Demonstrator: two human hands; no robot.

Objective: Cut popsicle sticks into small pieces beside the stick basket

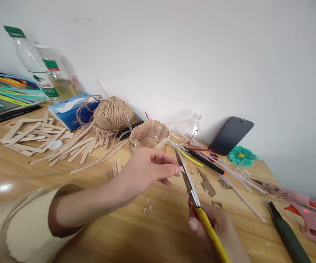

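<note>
My right hand (212, 226) grips scissors (192, 188) with a yellow handle, their metal blades pointing up and away from me. My left hand (149, 168) is closed in a pinch beside the blades. Whatever lies between its fingertips is too small or hidden to make out. Just behind the left hand stands a round, clear-bottomed container (149, 133) with short wooden pieces set around its wall. Small pale chips (147, 206) are scattered on the table below my hands, and scraps of brown card (208, 188) lie to the right of the blades.
Craft sticks (83, 146) and a ball of twine (112, 113) lie left, near a blue tissue pack (70, 111) and bottles (29, 54). A phone (230, 135) leans against the wall. At right are a teal flower (242, 156), a pink glue gun (297, 201) and a dark green-handled tool (286, 230).
</note>
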